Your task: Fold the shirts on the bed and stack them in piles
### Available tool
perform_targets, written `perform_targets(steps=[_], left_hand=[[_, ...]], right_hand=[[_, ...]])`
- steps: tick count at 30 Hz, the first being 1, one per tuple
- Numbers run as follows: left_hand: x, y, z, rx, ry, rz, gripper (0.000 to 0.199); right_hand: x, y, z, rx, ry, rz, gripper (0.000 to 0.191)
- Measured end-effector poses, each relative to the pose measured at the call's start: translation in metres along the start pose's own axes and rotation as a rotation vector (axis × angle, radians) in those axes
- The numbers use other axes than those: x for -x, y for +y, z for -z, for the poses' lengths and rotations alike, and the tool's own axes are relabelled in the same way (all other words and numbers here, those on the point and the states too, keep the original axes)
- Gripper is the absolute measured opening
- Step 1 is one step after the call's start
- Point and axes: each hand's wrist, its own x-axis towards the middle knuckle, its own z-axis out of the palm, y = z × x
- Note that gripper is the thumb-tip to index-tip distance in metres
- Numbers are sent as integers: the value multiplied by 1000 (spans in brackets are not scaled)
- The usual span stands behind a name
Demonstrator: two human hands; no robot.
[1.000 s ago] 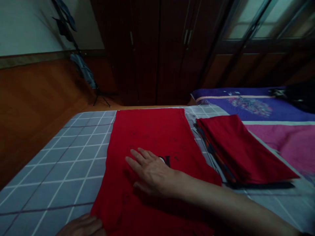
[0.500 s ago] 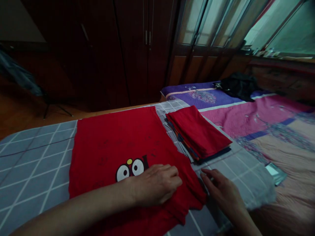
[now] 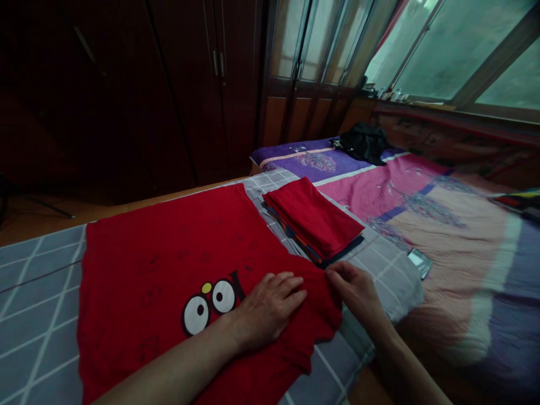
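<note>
the wide red cloth t-shirt (image 3: 139, 270) with 2 printed eyes (image 3: 196, 315) should handle soft and light, best pinched at edges; left hand (image 3: 270, 306) lies flat, right hand (image 3: 355, 288) pinches its sleeve (image 3: 323, 298).

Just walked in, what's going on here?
A person's left hand rests on a red fabric shirt with printed cartoon eyes, spread over a grey-and-white checked cloth. Their right hand pinches the edge of its sleeve. A folded fabric pile, red on top, lies beside the shirt.
</note>
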Motion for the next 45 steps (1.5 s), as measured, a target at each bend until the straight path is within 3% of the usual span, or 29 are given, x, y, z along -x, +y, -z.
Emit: perform_targets(steps=[3, 6, 11, 13, 16, 18, 21, 24, 26, 29, 31, 35, 39, 41, 45], left_hand=[[1, -2, -5, 1, -50, -38, 49], [1, -5, -9, 6, -98, -61, 52], [0, -3, -8, 9, -62, -36, 45], [-1, -1, -5, 40, -29, -12, 36], [-1, -1, -2, 117, 5, 7, 26], [-1, -3, -2, 194, 24, 24, 25], [-2, -8, -3, 376, 74, 103, 34], [-2, -13, -6, 528, 136, 175, 47], [-2, -14, -8, 526, 153, 164, 56], [-1, -12, -9, 377, 115, 87, 65], [-1, -9, -9, 205, 67, 4, 65], [-2, -1, -5, -77, -10, -79, 41], [-2, -1, -3, -57, -23, 8, 11], [-1, -3, -4, -12, 5, 50, 16], [1, -8, -8, 42, 89, 30, 51]], right_hand=[[3, 3, 1, -43, -49, -21, 33], [8, 1, -3, 121, -127, -8, 40], [10, -6, -6, 475, -161, 7, 20], [10, -8, -5, 388, -114, 6, 19], [13, -11, -2, 15, -85, -38, 28], [17, -17, -1, -191, -114, -64, 36], [24, -27, -2, -288, -187, -45, 39], [34, -34, -4, -139, -370, 60, 34], [42, -36, -3, 159, -436, 212, 25], [55, -37, -1, 716, -375, 462, 16], [64, -38, -1, 912, -343, 555, 18], [74, -39, -7, 908, -358, 688, 19], [73, -39, -7, 867, -284, 653, 17], [71, -37, -3, 874, -178, 587, 22], [65, -28, 5, 891, -5, 514, 35]])
